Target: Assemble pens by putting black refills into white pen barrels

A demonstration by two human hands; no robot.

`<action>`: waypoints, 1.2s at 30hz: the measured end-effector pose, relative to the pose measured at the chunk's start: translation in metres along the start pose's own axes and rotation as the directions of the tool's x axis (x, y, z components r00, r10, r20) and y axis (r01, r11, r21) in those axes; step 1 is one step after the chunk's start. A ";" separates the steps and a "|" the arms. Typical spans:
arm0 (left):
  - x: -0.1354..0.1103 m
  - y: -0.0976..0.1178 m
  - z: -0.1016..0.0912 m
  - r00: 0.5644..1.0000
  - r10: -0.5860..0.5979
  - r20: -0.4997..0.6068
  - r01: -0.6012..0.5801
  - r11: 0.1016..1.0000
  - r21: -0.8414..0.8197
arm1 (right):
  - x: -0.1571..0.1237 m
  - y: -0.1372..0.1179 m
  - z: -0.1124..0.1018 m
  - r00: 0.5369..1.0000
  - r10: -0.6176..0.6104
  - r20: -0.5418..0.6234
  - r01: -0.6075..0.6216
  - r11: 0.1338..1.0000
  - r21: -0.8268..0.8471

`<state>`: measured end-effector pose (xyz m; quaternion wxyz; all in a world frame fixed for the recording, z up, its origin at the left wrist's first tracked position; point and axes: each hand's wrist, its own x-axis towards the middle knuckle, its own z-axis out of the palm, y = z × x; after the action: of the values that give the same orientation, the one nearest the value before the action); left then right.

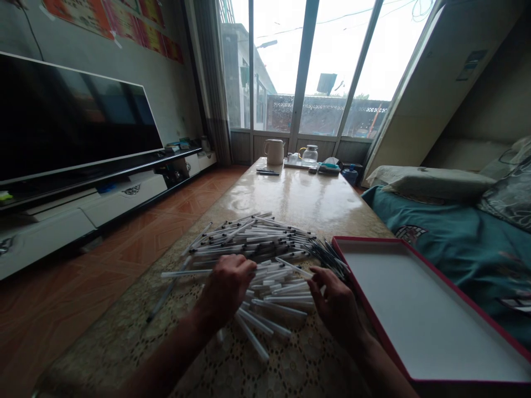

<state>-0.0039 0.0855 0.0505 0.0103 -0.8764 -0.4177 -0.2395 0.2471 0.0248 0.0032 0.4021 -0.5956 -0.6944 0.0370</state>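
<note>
Over a heap of white translucent pen barrels (286, 298), my left hand (232, 279) is closed, with a pen barrel (186, 273) sticking out to its left. Its fingertips are partly hidden behind the knuckles. My right hand (329, 290) pinches the near end of another pen barrel (292, 267), which slants away to the left. Beyond my hands lies a wide pile of black-tipped white pens (249, 235). Thin dark rods like pen refills (329, 257) lie bunched just past my right hand.
A shallow pink-rimmed box lid (452, 284) lies at the right of the patterned table (282, 193). At the far end stand a pitcher (274, 152), a glass jar (310, 155) and a tissue pack (329, 166). A teal-covered bed (440, 221) borders the right side.
</note>
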 end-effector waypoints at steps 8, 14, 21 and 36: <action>-0.013 0.045 0.027 0.987 0.155 0.047 -0.141 0.963 -0.231 | 0.000 -0.024 -0.006 0.924 -0.235 0.301 0.256 0.966 -0.030; -0.014 0.016 0.033 0.998 0.063 0.014 -0.053 0.918 -0.393 | 0.001 -0.014 -0.013 0.919 -0.144 0.368 0.165 0.986 -0.025; -0.018 0.020 0.038 0.971 0.239 0.003 -0.226 0.923 -0.312 | -0.005 -0.028 -0.011 0.857 -0.187 0.479 0.249 0.966 -0.069; -0.016 0.033 0.037 0.959 0.189 0.211 -0.107 0.931 -0.349 | -0.012 -0.038 0.004 0.833 -0.234 0.502 0.366 0.913 -0.182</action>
<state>0.0271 0.0600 0.0166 -0.1708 -0.9170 -0.3016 -0.1974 0.2134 0.0057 0.0145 0.1373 -0.5004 -0.8546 0.0208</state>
